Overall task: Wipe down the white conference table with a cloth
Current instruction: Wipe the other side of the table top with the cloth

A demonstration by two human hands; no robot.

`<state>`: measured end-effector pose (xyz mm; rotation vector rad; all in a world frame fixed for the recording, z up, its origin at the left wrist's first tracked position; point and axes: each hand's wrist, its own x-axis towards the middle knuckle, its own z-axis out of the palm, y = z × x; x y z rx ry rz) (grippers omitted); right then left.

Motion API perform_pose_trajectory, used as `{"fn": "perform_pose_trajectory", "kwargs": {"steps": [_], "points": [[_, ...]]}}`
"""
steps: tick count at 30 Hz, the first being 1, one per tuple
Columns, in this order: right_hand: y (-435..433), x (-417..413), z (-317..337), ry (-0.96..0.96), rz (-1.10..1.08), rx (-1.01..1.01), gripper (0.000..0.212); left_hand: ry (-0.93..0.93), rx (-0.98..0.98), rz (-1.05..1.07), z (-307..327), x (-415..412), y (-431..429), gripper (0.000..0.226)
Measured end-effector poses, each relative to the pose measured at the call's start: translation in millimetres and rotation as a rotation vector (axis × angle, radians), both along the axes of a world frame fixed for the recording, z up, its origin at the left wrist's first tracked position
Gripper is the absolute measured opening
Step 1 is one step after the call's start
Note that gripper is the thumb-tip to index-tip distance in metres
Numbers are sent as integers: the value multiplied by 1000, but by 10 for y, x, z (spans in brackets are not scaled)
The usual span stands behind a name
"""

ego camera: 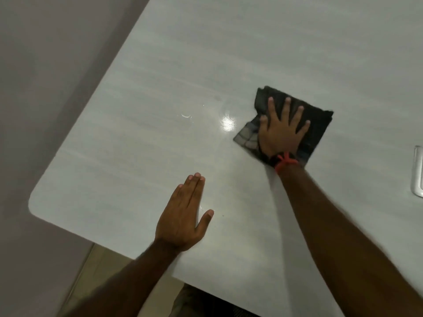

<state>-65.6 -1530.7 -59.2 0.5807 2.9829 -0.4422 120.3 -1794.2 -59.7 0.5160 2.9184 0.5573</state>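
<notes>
The right grip [282, 131], spread wide, presses a dark folded cloth [320, 131] on the white surface [137, 110] at two o'clock. The left grip [183, 213] lies flat, straight-fingered, at seven o'clock

No readable text, label or number shows anywhere

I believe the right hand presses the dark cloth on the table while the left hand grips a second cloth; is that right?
Not quite: the head view shows the left hand flat on the table, holding nothing; the right hand presses the dark cloth.
</notes>
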Motion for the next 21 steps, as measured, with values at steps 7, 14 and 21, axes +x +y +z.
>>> {"fn": "perform_pose_trajectory", "kwargs": {"steps": [7, 14, 21], "points": [[-463, 1205, -32, 30, 383, 50, 58, 11, 12, -4, 5, -7, 11, 68], [47, 882, -89, 40, 21, 53, 62, 41, 20, -12, -14, 6, 3, 65], [-498, 1906, -23, 7, 438, 72, 60, 4, 26, -22, -11, -10, -17, 66]]}}
